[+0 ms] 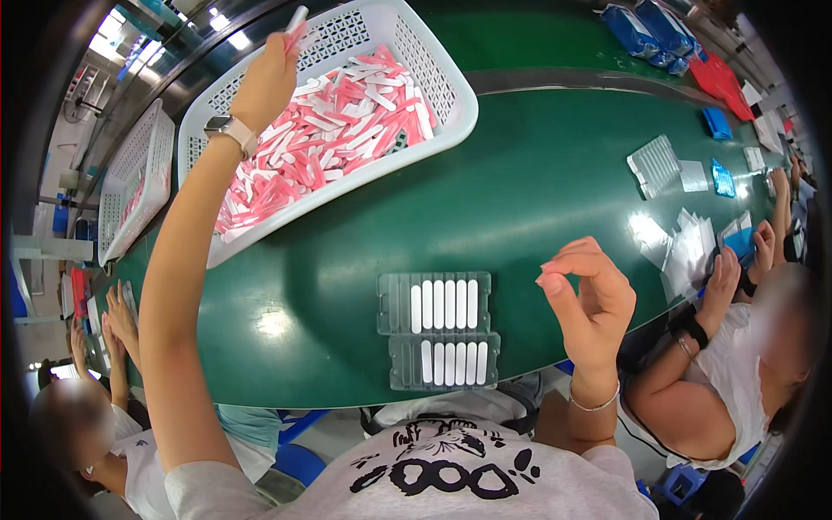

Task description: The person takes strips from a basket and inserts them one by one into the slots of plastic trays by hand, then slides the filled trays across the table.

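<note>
My left hand (264,82) pinches a slim pink-and-white plastic stick (295,21) above the white perforated plastic basket (433,74) of similar sticks. My right hand (589,303) hovers loosely curled, empty, beside two clear slotted trays (394,303) holding white sticks.

Held piece: slim pink-and-white plastic stick (296,19), pinched at the fingertips of the left hand (264,82), raised over the far rim of the basket, tilted.
Basket: white perforated plastic basket (451,87), rectangular, lying at an angle on the green tabletop (537,191); holds a loose heap of pink and white plastic sticks (334,121).
Upper tray: clear ribbed plastic tray (392,303), flat; six white sticks upright in its right-hand slots, left slots bare.
Lower tray: second clear plastic tray (403,362), touching the first, near the tabletop edge; six white sticks seated.
Right hand: right hand (589,303), raised beside the trays, fingers curled, holding nothing.
</note>
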Action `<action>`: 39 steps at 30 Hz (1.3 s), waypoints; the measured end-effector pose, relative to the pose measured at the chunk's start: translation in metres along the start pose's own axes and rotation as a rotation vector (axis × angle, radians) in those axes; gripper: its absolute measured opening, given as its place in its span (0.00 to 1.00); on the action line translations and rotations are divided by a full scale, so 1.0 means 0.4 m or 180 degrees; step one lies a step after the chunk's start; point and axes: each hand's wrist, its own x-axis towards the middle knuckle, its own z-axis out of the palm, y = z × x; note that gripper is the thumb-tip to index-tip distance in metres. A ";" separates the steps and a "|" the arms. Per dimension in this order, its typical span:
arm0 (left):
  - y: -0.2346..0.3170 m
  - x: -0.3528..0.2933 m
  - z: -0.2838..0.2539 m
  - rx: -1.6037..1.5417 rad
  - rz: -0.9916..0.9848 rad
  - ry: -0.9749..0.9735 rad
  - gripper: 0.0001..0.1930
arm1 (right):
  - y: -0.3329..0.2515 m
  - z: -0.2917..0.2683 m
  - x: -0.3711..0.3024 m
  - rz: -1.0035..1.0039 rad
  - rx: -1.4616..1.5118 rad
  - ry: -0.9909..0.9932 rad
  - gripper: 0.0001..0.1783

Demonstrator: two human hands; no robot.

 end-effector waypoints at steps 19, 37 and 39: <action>0.522 -0.512 -0.240 -0.4066 -0.1762 -0.1142 0.11 | -0.091 0.137 -0.018 0.0741 0.1468 -0.0381 0.14; 0.441 -0.608 -0.190 -0.5973 -0.3208 -0.1091 0.13 | -0.066 0.157 -0.121 -0.2740 -0.1425 -0.0930 0.10; 0.432 -0.613 -0.194 -0.6006 -0.3165 -0.1166 0.13 | -0.067 0.172 -0.126 -0.2726 -0.1430 -0.1032 0.12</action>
